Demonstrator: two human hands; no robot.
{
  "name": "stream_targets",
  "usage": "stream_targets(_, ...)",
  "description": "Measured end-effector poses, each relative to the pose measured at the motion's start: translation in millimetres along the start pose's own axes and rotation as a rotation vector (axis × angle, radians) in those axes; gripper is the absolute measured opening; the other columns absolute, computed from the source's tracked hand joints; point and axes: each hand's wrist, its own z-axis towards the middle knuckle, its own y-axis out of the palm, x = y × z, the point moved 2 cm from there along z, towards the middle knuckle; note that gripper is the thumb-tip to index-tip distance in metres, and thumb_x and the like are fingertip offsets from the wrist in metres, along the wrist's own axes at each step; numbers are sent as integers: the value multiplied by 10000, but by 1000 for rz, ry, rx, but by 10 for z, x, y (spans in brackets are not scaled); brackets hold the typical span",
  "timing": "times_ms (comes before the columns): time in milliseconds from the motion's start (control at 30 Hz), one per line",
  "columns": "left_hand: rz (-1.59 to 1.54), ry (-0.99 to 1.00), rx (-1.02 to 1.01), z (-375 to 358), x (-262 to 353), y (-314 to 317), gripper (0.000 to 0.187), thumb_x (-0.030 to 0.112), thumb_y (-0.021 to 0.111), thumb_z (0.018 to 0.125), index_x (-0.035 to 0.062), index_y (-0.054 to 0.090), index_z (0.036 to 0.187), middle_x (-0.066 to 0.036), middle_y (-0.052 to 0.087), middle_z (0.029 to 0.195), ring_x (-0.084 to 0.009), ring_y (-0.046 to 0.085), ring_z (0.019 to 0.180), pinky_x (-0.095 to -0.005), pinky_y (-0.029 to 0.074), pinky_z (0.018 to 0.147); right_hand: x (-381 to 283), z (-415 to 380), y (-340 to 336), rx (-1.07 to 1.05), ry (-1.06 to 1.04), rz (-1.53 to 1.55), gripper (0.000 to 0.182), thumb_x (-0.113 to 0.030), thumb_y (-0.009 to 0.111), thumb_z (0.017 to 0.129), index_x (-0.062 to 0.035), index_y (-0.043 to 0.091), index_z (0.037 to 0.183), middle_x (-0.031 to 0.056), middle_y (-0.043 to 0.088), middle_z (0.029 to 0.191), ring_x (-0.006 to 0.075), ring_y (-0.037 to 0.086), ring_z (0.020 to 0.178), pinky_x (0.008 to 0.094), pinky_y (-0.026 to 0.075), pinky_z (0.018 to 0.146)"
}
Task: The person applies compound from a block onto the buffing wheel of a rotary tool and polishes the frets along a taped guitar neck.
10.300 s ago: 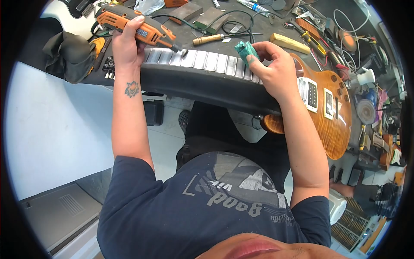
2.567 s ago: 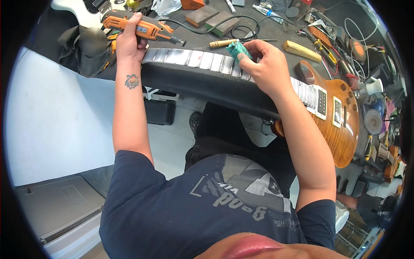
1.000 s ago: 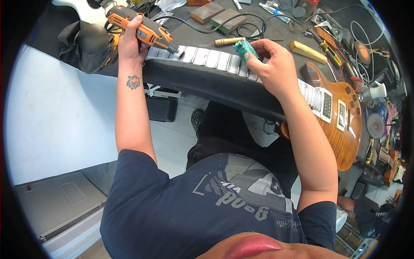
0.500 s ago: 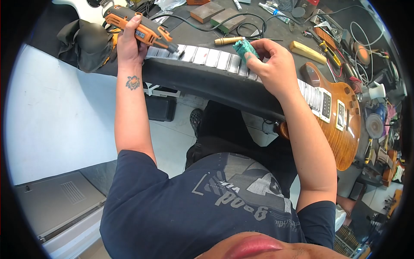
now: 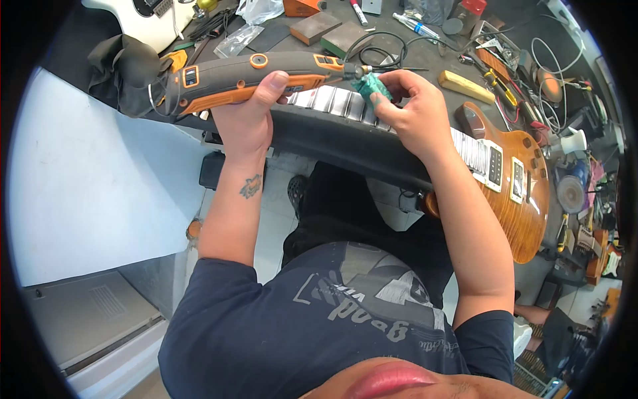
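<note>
My left hand (image 5: 256, 106) is wrapped round an orange and black rotary tool (image 5: 232, 78), held nearly level above the guitar neck. The tool's tip reaches a green lump (image 5: 372, 88), and they look to be touching. My right hand (image 5: 420, 110) pinches that lump between thumb and fingers. Beneath both hands runs the neck, its fretboard (image 5: 330, 102) covered with silvery and white strips. The guitar's amber body (image 5: 528, 193) lies to the right, with white-framed pickups and a taped area beside them.
Behind the hands are two blocks (image 5: 315, 28), black cable (image 5: 392, 41), a yellow-handled tool (image 5: 466, 86) and a screwdriver (image 5: 502, 90). A black cloth (image 5: 116, 63) and a white guitar body (image 5: 143, 26) are at the upper left. Someone's bare foot or leg shows at the lower right.
My left hand has moved right with the rotary tool, which has turned level and now meets the green lump. My right hand has shifted slightly left.
</note>
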Motion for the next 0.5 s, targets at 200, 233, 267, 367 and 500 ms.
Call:
stream_targets(200, -19, -53, 22, -37, 63, 8, 385, 164, 822, 914, 42, 611, 1211, -76, 700, 1014, -181, 723, 826, -308, 608, 611, 63, 20, -33, 22, 86, 76, 303, -185, 800, 860, -4, 754, 1099, 91, 753, 962, 173, 684, 828, 328, 559, 770)
stream_targets(233, -19, -23, 57, -11, 79, 16, 391, 175, 824, 913, 40, 609, 1210, -78, 700, 1011, -182, 724, 822, -303, 603, 602, 53, 8, -40, 23, 48, 50, 306, -185, 801, 860, -4, 754, 1102, 90, 753, 963, 173, 684, 828, 327, 559, 770)
stream_targets(267, -19, 9, 92, 19, 88, 22, 399, 187, 826, 911, 37, 607, 1208, -80, 700, 1008, -182, 725, 819, -299, 598, 594, 34, -9, -48, 24, 7, 23, 309, -185, 802, 860, -3, 753, 1105, 89, 753, 965, 173, 684, 829, 326, 559, 769)
stream_targets(367, -5, 39, 80, 84, 140, -83, 386, 186, 822, 912, 33, 608, 1194, -82, 701, 990, -188, 726, 801, -296, 593, 588, -30, -41, -32, 19, -48, -6, 319, -183, 803, 857, -5, 755, 1117, 88, 762, 986, 174, 692, 843, 327, 562, 777)
stream_targets(500, 17, 4, 64, 59, 163, -5, 343, 175, 817, 910, 41, 624, 1160, -83, 695, 953, -189, 707, 753, -292, 556, 569, -12, -12, -6, 23, -95, -16, 328, -184, 806, 848, -9, 756, 1121, 95, 770, 1007, 186, 700, 846, 332, 566, 778)
